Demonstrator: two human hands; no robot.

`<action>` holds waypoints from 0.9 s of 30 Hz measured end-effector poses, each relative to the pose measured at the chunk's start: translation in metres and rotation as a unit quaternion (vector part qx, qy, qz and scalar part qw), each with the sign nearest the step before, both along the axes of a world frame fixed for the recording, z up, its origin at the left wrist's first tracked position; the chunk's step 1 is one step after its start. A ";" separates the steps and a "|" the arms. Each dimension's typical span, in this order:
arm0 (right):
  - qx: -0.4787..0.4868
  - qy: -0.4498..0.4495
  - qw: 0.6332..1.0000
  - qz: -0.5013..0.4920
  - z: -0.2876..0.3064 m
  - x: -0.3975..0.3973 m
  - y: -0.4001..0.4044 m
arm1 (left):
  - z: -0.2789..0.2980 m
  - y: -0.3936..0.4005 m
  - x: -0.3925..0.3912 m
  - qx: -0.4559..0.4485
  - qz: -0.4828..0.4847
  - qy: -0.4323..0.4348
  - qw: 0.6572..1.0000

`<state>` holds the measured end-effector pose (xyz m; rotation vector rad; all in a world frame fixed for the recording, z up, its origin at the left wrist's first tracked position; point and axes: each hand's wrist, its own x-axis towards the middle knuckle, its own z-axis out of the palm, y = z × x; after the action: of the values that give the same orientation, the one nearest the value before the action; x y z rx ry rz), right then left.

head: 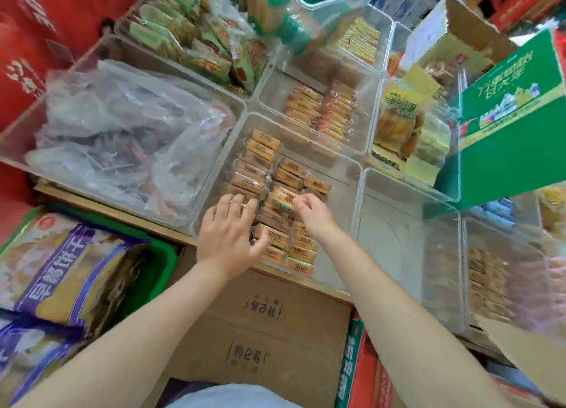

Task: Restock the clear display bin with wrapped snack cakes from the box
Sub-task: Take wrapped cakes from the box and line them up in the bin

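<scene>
A clear display bin point(343, 165) sits in the middle of the shelf, holding rows of orange-brown wrapped snack cakes point(260, 153). My left hand point(229, 236) lies flat with fingers spread on the cakes at the bin's near left side. My right hand point(315, 214) pinches one wrapped snack cake point(283, 197), tilted, just above the middle rows. A brown cardboard box point(269, 331) with handwritten marks stands below the shelf edge, in front of me, its top flaps closed.
An empty clear bin point(398, 245) stands to the right. A bin of crumpled plastic bags point(122, 131) is on the left. More snack bins lie behind. A green carton point(514, 122) leans at right, and a green basket with purple-labelled packs point(67, 272) sits at lower left.
</scene>
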<state>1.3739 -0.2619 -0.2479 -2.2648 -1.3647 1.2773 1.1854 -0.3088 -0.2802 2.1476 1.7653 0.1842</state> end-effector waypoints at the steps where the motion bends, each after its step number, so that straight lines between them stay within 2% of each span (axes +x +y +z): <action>1: -0.024 -0.015 0.999 0.033 -0.008 -0.006 0.004 | -0.001 0.001 0.000 -0.001 -0.004 0.000 1.000; 8: -0.067 -0.130 0.984 0.105 -0.029 -0.005 0.020 | -0.003 0.018 0.001 -0.003 -0.012 0.009 1.000; 15: -0.063 -0.150 0.976 0.144 -0.033 -0.013 0.019 | -0.008 0.020 0.002 0.028 -0.010 0.014 0.999; 20: -0.062 -0.145 0.978 0.134 -0.033 -0.013 0.013 | -0.008 0.020 0.002 0.033 -0.011 0.028 0.999; 24: -0.062 -0.080 0.993 0.061 -0.017 -0.012 -0.005 | -0.008 0.020 0.002 0.027 -0.012 0.040 0.999; 27: -0.014 -0.055 0.998 0.036 0.009 -0.003 -0.036 | -0.005 0.020 0.002 -0.002 -0.022 0.043 0.999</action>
<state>1.3705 -0.2978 -0.2391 -2.3566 -1.4867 1.2185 1.1869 -0.2888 -0.2853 2.2201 1.7627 0.0785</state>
